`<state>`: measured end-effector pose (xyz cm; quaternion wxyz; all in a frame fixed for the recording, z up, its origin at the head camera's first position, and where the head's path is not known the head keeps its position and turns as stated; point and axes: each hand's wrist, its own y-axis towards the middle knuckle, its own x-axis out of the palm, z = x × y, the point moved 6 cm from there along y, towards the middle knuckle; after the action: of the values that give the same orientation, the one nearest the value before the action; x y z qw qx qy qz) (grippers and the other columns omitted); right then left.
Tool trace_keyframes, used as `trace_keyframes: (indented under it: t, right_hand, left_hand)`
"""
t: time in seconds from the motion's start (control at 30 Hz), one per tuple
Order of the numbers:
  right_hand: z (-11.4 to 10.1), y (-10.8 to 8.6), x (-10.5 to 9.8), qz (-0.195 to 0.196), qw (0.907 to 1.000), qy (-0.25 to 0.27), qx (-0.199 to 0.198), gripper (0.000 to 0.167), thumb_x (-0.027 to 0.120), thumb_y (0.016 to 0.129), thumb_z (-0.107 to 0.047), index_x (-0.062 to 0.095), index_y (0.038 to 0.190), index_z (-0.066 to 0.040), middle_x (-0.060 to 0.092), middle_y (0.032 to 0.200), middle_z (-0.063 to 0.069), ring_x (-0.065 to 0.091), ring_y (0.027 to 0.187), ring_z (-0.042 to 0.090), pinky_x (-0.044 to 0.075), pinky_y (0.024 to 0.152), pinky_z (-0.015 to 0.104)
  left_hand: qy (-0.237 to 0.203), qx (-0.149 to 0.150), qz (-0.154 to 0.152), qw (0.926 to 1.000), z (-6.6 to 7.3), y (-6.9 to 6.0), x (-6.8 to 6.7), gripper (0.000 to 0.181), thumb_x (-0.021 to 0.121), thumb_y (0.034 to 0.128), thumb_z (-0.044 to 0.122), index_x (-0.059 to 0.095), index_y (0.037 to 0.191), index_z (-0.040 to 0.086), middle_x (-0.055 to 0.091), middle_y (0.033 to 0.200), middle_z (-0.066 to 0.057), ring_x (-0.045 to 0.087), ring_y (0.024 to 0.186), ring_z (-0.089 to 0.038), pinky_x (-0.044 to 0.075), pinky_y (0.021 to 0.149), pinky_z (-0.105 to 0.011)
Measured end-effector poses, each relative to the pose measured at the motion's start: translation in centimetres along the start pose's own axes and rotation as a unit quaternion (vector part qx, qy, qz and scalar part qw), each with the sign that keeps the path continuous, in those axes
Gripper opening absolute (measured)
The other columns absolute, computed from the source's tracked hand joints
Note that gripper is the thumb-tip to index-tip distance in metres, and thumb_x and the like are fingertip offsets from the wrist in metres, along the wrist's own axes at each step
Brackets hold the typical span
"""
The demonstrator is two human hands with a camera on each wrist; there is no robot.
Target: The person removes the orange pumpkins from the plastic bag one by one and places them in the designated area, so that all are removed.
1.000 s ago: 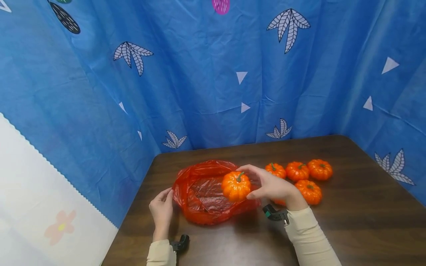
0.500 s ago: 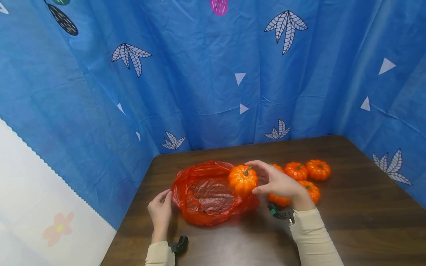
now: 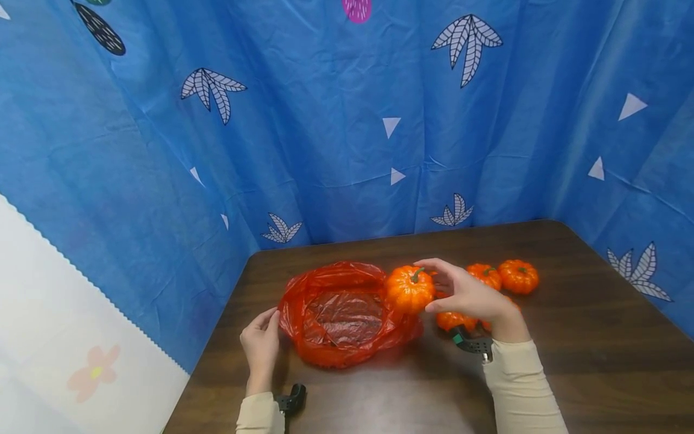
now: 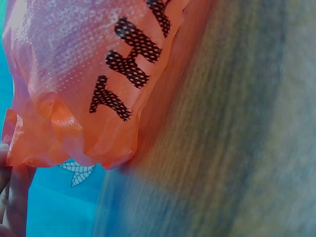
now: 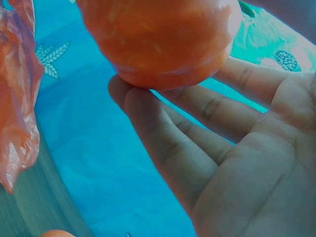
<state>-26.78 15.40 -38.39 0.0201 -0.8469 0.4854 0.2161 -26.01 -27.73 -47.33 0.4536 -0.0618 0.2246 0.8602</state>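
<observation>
A red plastic bag (image 3: 336, 357) stands with its mouth spread wide on the table. At its left rim, my left hand (image 3: 260, 343) pinches the film between thumb and fingers. Black lettering shows on the bag's side (image 4: 98, 98) in the left wrist view. My right hand (image 3: 470, 296) holds a small orange pumpkin (image 3: 409, 290) with a green stem, raised beside the bag's right rim. In the right wrist view, fingers (image 5: 173, 148) reach under the pumpkin (image 5: 163, 39); the thumb's contact is not clear there.
Several more orange pumpkins, among them one at the back right (image 3: 518, 276) and one nearer (image 3: 455, 322), sit right of the bag, partly hidden by my right arm. The brown wooden table (image 3: 591, 337) meets a blue patterned curtain (image 3: 347, 120) behind.
My right hand has carried the pumpkin rightward, from over the bag's mouth to its right rim. The left hand still pinches the bag in about the same place.
</observation>
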Motion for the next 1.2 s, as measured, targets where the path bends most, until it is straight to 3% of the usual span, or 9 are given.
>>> trace_keyframes:
  t: [0.17, 0.37, 0.7, 0.97, 1.2]
  right_hand:
    - [0.2, -0.6, -0.6, 0.005, 0.9995, 0.019, 0.026, 0.071, 0.078, 0.087, -0.021, 0.04, 0.147, -0.022, 0.047, 0.147, 0.013, 0.05, 0.131, 0.042, 0.058, 0.093, 0.03]
    - [0.4, -1.3, -1.5, 0.018, 0.9988, 0.03, 0.034, 0.07, 0.077, 0.088, -0.02, 0.039, 0.147, -0.021, 0.048, 0.145, 0.014, 0.05, 0.131, 0.043, 0.059, 0.091, 0.029]
    - [1.3, -2.5, -3.0, 0.046, 0.9972, 0.02, 0.054, 0.072, 0.077, 0.088, -0.022, 0.038, 0.148, -0.016, 0.048, 0.146, 0.016, 0.049, 0.133, 0.045, 0.059, 0.094, 0.038]
    - [1.6, -2.8, -3.5, 0.045, 0.9978, 0.009, 0.048, 0.069, 0.075, 0.089, -0.02, 0.038, 0.147, -0.015, 0.047, 0.146, 0.017, 0.05, 0.131, 0.046, 0.058, 0.091, 0.028]
    - [2.0, -3.5, -4.2, 0.059, 0.9953, -0.009, 0.076, 0.069, 0.076, 0.089, -0.025, 0.039, 0.146, -0.015, 0.048, 0.144, 0.018, 0.051, 0.129, 0.043, 0.06, 0.091, 0.038]
  left_hand:
    - [0.001, 0.004, 0.004, 1.0, 0.0, 0.2, 0.0, 0.022, 0.07, 0.0949, 0.022, 0.078, 0.106, 0.004, 0.077, 0.105, -0.017, 0.074, 0.092, -0.026, 0.051, 0.07, -0.003]
    - [-0.003, 0.004, 0.007, 1.0, -0.2, 0.3, 0.0, 0.02, 0.071, 0.0944, 0.02, 0.078, 0.105, 0.004, 0.077, 0.104, -0.016, 0.073, 0.088, -0.018, 0.052, 0.07, -0.005]
    - [0.003, -0.01, 0.0, 0.9999, -0.1, 0.2, 0.2, 0.022, 0.069, 0.0954, 0.023, 0.077, 0.107, 0.006, 0.077, 0.107, -0.014, 0.074, 0.097, -0.029, 0.055, 0.074, -0.01]
    - [0.002, -0.013, -0.003, 0.9999, -0.2, 0.1, 0.0, 0.024, 0.068, 0.0964, 0.024, 0.077, 0.108, 0.006, 0.076, 0.108, -0.015, 0.073, 0.097, -0.03, 0.055, 0.074, -0.01]
    - [0.004, -0.024, -0.007, 0.9997, -0.2, 0.0, 0.0, 0.024, 0.068, 0.0967, 0.025, 0.077, 0.108, 0.006, 0.076, 0.11, -0.014, 0.073, 0.099, -0.03, 0.055, 0.074, -0.009]
